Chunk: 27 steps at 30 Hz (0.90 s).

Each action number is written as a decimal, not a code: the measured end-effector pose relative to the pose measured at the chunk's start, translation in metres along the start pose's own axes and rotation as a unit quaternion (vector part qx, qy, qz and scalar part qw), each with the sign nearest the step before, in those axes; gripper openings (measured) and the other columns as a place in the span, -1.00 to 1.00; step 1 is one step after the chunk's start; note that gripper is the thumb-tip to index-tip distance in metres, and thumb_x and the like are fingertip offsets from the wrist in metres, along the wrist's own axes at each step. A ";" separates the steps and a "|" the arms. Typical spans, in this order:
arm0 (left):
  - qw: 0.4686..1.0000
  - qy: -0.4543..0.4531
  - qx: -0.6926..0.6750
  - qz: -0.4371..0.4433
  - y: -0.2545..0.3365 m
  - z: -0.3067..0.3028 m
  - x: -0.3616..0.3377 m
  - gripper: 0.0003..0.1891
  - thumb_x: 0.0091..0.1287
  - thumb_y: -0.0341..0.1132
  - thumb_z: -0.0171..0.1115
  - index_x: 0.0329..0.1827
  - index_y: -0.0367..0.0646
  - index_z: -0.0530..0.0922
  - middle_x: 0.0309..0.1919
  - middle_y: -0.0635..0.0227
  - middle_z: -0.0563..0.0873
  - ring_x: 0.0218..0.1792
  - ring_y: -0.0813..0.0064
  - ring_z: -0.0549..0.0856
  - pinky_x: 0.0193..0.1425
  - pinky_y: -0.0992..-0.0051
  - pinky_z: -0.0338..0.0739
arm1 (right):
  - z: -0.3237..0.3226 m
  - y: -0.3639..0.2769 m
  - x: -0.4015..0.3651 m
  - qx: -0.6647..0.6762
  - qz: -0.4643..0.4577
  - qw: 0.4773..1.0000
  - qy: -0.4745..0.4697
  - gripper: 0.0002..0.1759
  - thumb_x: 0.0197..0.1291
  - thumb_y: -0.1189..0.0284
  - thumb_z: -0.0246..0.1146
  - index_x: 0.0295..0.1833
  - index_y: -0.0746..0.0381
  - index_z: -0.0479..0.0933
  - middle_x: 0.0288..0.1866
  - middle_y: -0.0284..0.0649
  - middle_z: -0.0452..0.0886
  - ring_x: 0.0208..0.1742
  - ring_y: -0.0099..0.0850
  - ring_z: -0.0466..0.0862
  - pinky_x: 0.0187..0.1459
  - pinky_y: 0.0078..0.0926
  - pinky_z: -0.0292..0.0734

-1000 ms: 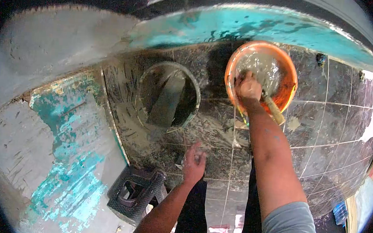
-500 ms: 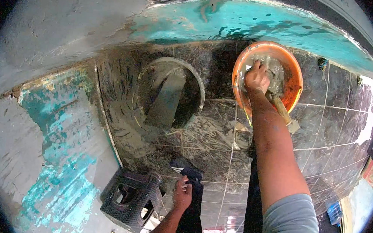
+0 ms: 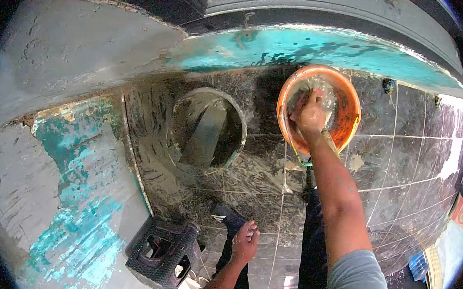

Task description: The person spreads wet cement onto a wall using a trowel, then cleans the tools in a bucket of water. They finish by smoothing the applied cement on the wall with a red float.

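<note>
My right hand (image 3: 312,118) reaches down inside the orange bucket (image 3: 358,108), fingers closed round a reddish object that I cannot make out. Cloudy water and wet residue show in the bucket. A wooden handle (image 3: 327,139) leans at its near rim, partly hidden by my wrist. My left hand (image 3: 245,240) hangs loosely curled, its fingers slightly apart and nothing seen in them, over the dark shoe (image 3: 229,218). Left of the orange bucket stands a round dark container (image 3: 243,128), with a flat grey board (image 3: 206,137) slanting inside it.
A black plastic stool (image 3: 163,253) stands at the lower left. Behind the buckets runs a turquoise wall strip (image 3: 326,47). Grey and turquoise peeling paint covers the left surface. Dark floor tiles (image 3: 372,155) carry smears, and a blue item (image 3: 418,266) lies at the lower right.
The view has shifted, with more wall showing at the top. The reddish object now shows at my right hand in the bucket. My left hand has moved right, near the shoe.
</note>
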<state>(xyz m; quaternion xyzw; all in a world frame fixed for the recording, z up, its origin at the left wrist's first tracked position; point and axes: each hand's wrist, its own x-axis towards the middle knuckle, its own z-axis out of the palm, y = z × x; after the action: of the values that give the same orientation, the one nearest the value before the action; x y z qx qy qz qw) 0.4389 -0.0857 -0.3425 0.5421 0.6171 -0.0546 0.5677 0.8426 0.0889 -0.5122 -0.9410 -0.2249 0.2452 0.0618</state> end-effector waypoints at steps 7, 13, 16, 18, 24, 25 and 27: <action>0.997 0.010 0.081 -0.012 -0.019 -0.023 -0.010 -0.57 0.40 -0.30 0.28 0.29 -0.16 0.46 0.07 0.19 0.68 -0.11 0.31 0.74 -0.09 0.36 0.66 | 0.042 0.004 0.055 -0.031 0.032 0.997 -0.070 -0.45 0.43 0.23 -0.07 0.47 0.18 0.26 0.18 0.05 0.62 0.11 -0.04 0.69 0.11 -0.11 0.59; 0.996 0.018 0.092 -0.011 -0.005 -0.029 -0.019 -0.57 0.37 -0.31 0.32 0.28 -0.12 0.47 -0.02 0.23 0.71 -0.12 0.30 0.74 -0.10 0.33 0.67 | 0.009 0.026 0.044 -0.006 -0.098 0.994 -0.050 -0.06 0.00 0.23 0.48 0.45 0.27 0.18 0.19 0.09 0.57 0.09 0.03 0.67 0.13 -0.09 0.59; 0.997 0.021 0.065 0.027 -0.023 -0.023 -0.032 -0.58 0.38 -0.38 0.31 0.28 -0.12 0.45 -0.06 0.26 0.69 -0.12 0.39 0.71 -0.12 0.39 0.63 | -0.069 0.008 -0.024 0.140 -0.166 0.974 0.063 -0.08 -0.06 0.45 0.46 0.44 0.27 0.19 0.24 0.20 0.50 0.07 0.21 0.60 0.05 0.02 0.57; 0.997 0.011 0.073 0.027 -0.005 -0.031 -0.037 -0.57 0.39 -0.38 0.31 0.29 -0.11 0.43 -0.06 0.28 0.68 -0.12 0.45 0.68 -0.11 0.40 0.60 | -0.106 0.000 -0.056 0.160 -0.228 0.947 0.158 -0.42 0.11 0.51 0.34 0.26 0.25 0.34 0.04 0.10 0.59 -0.04 0.13 0.65 -0.08 -0.04 0.59; 0.999 0.031 0.031 -0.020 -0.009 -0.060 -0.051 -0.57 0.37 -0.27 0.32 0.26 -0.15 0.49 -0.05 0.21 0.72 -0.19 0.25 0.76 -0.06 0.26 0.62 | -0.175 -0.027 -0.101 0.232 -0.208 0.909 0.276 -0.71 0.21 0.51 0.28 0.04 0.27 0.45 -0.15 0.02 0.63 -0.14 0.06 0.68 -0.18 -0.08 0.60; 0.999 0.023 0.039 -0.029 -0.031 -0.065 -0.048 -0.57 0.37 -0.27 0.31 0.26 -0.16 0.49 -0.02 0.20 0.72 -0.18 0.24 0.76 -0.05 0.24 0.62 | -0.168 -0.020 -0.097 0.211 -0.195 0.919 0.270 -0.72 0.17 0.55 0.29 0.00 0.26 0.46 -0.15 0.01 0.64 -0.15 0.05 0.68 -0.18 -0.11 0.59; 0.997 0.040 -0.020 -0.059 -0.082 -0.073 -0.048 -0.59 0.38 -0.28 0.29 0.26 -0.15 0.49 0.08 0.16 0.67 0.00 0.19 0.71 0.13 0.19 0.56 | -0.154 -0.006 -0.092 0.178 -0.211 0.938 0.210 -0.74 0.12 0.62 0.27 -0.06 0.21 0.49 -0.15 -0.03 0.64 -0.17 0.03 0.68 -0.21 -0.11 0.58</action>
<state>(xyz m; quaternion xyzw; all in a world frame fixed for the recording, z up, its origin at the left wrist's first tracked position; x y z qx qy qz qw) 0.3209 -0.0981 -0.3249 0.4950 0.6709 -0.0539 0.5495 0.8438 0.0517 -0.3364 -0.8754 -0.3531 0.0591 0.3248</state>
